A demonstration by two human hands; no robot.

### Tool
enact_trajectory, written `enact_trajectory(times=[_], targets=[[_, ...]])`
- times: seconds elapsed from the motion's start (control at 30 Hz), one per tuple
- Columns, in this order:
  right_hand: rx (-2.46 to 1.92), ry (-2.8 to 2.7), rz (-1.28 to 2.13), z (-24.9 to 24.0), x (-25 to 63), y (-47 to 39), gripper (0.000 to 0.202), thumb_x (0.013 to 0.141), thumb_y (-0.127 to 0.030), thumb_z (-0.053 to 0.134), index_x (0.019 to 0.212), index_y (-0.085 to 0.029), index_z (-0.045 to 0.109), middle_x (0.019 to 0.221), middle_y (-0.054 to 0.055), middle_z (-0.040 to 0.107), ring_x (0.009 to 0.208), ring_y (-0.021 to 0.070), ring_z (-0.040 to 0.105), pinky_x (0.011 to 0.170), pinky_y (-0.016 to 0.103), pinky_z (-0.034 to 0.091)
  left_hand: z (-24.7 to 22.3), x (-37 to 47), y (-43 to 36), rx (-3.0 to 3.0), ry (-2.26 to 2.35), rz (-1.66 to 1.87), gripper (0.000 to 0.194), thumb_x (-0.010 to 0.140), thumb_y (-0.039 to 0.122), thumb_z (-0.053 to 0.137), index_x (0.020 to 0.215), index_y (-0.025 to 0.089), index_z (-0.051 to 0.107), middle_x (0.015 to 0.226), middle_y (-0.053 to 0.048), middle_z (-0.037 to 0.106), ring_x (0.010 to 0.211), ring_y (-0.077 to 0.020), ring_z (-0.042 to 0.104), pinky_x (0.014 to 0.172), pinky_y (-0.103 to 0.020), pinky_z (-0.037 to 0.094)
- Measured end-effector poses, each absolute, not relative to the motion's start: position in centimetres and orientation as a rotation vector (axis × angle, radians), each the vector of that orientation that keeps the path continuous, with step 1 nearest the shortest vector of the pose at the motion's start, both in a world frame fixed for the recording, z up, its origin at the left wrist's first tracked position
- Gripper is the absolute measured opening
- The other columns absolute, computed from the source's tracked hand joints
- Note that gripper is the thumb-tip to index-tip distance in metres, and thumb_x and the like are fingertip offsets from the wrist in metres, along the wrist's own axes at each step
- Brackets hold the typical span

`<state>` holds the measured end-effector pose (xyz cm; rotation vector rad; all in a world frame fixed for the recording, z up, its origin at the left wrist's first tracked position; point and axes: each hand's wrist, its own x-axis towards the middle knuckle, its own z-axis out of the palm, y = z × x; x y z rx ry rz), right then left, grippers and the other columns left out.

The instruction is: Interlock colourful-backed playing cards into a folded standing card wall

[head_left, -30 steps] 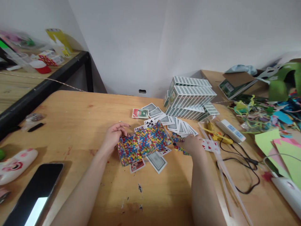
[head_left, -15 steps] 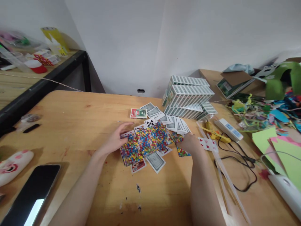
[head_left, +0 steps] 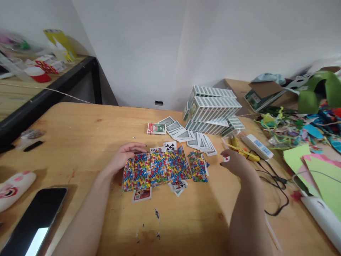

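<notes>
A strip of joined panels with a multicoloured brick pattern (head_left: 158,167) stands folded on the table. My left hand (head_left: 125,156) grips its left upper edge, thumb in front and fingers stretched behind. Playing cards show behind it, among them a ten of clubs (head_left: 170,146), and a red picture card (head_left: 142,194) sticks out in front. To its right lies a smaller patterned piece (head_left: 199,167), apart from both hands. My right hand (head_left: 236,163) is over a heart card (head_left: 227,159), finger and thumb apart around it; most of that card is hidden.
Fanned grey-backed cards (head_left: 202,143) and a boxed deck (head_left: 156,128) lie behind. Stacked striped boxes (head_left: 215,108) stand at the wall. A yellow glue gun (head_left: 243,149), a power strip (head_left: 258,146) and cables are right; a phone (head_left: 37,220) is left.
My right hand has left the smaller patterned piece and moved right to the heart card. The patterned strip and my left hand have shifted left. The grey-backed card in front is no longer visible.
</notes>
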<state>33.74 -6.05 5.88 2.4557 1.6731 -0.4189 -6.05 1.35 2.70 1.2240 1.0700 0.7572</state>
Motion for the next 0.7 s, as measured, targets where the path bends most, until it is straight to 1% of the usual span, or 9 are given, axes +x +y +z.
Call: enact_trajectory(times=[0.07, 0.13, 0.2, 0.37, 0.47, 0.53, 0.6, 0.67, 0.7], targets=[[2.351, 1.645, -0.335, 5.7, 35.0, -6.5, 0.040, 0.066, -0.013, 0.056, 0.106, -0.013, 0.054, 0.101, 0.012, 0.062, 0.091, 0.0245, 0.060, 0.070, 0.030, 0.044, 2.8, -5.9, 1.4, 1.211, 1.069, 0.754, 0.045, 0.051, 0.009, 0.044, 0.090, 0.019, 0.066, 0.089, -0.007, 0.071, 0.089, -0.0251, 0.064, 0.077, -0.039, 0.050], [2.251, 1.626, -0.218, 5.3, 35.3, -7.0, 0.050, 0.068, -0.008, 0.051, 0.118, -0.011, 0.045, 0.107, 0.016, 0.058, 0.085, 0.0262, 0.061, 0.063, 0.032, 0.045, 2.8, -5.9, 1.4, 1.196, 1.065, 0.758, 0.046, 0.051, 0.009, 0.044, 0.090, 0.019, 0.066, 0.088, -0.007, 0.071, 0.088, -0.0249, 0.064, 0.077, -0.038, 0.049], [2.146, 1.630, -0.104, 4.9, 35.0, -7.5, 0.049, 0.072, -0.007, 0.045, 0.120, -0.011, 0.042, 0.112, 0.019, 0.053, 0.080, 0.0278, 0.062, 0.058, 0.034, 0.045, 2.9, -5.8, 1.4, 1.191, 1.064, 0.761, 0.045, 0.051, 0.009, 0.045, 0.089, 0.019, 0.066, 0.087, -0.007, 0.071, 0.088, -0.0252, 0.064, 0.077, -0.038, 0.049], [1.972, 1.694, 0.017, 4.2, 34.4, -7.7, 0.028, 0.076, -0.002, 0.039, 0.101, -0.007, 0.051, 0.105, 0.020, 0.051, 0.084, 0.0289, 0.061, 0.062, 0.035, 0.045, 3.0, -5.8, 1.5, 1.196, 1.068, 0.741, 0.043, 0.051, 0.010, 0.045, 0.089, 0.018, 0.066, 0.087, -0.008, 0.070, 0.088, -0.0263, 0.064, 0.077, -0.039, 0.049], [2.007, 1.706, 0.008, 4.4, 35.0, -7.3, 0.027, 0.071, -0.002, 0.046, 0.097, -0.008, 0.051, 0.105, 0.020, 0.050, 0.084, 0.0272, 0.060, 0.062, 0.033, 0.046, 3.0, -5.8, 1.4, 1.187, 1.072, 0.742, 0.044, 0.051, 0.011, 0.045, 0.091, 0.017, 0.064, 0.087, -0.008, 0.070, 0.088, -0.0259, 0.064, 0.078, -0.039, 0.049], [2.074, 1.789, -0.119, 5.0, 35.6, -7.1, 0.034, 0.064, -0.005, 0.054, 0.098, -0.010, 0.049, 0.108, 0.019, 0.049, 0.084, 0.0261, 0.060, 0.064, 0.034, 0.046, 2.9, -5.9, 1.3, 1.182, 1.080, 0.757, 0.044, 0.052, 0.011, 0.045, 0.092, 0.016, 0.064, 0.087, -0.008, 0.070, 0.088, -0.0255, 0.064, 0.077, -0.038, 0.049], [2.189, 1.959, -0.378, 6.1, 36.0, -7.1, 0.043, 0.062, -0.012, 0.058, 0.103, -0.014, 0.046, 0.109, 0.015, 0.050, 0.082, 0.0229, 0.059, 0.069, 0.034, 0.047, 2.8, -5.9, 1.3, 1.176, 1.101, 0.788, 0.042, 0.053, 0.012, 0.045, 0.091, 0.016, 0.064, 0.086, -0.008, 0.070, 0.086, -0.0248, 0.064, 0.075, -0.037, 0.050], [2.328, 2.115, -0.785, 7.3, 36.1, -7.3, 0.051, 0.064, -0.020, 0.058, 0.112, -0.018, 0.040, 0.107, 0.012, 0.054, 0.077, 0.0191, 0.059, 0.070, 0.034, 0.047, 2.7, -6.0, 1.3, 1.171, 1.129, 0.825, 0.040, 0.055, 0.012, 0.045, 0.090, 0.017, 0.064, 0.084, -0.007, 0.070, 0.084, -0.0240, 0.065, 0.073, -0.036, 0.050], [2.393, 2.172, -1.035, 7.8, 35.9, -7.5, 0.055, 0.065, -0.025, 0.057, 0.116, -0.020, 0.037, 0.110, 0.012, 0.054, 0.079, 0.0198, 0.059, 0.069, 0.034, 0.048, 2.6, -6.0, 1.3, 1.168, 1.138, 0.841, 0.039, 0.055, 0.012, 0.045, 0.089, 0.017, 0.064, 0.083, -0.007, 0.070, 0.083, -0.0235, 0.065, 0.072, -0.035, 0.050]])
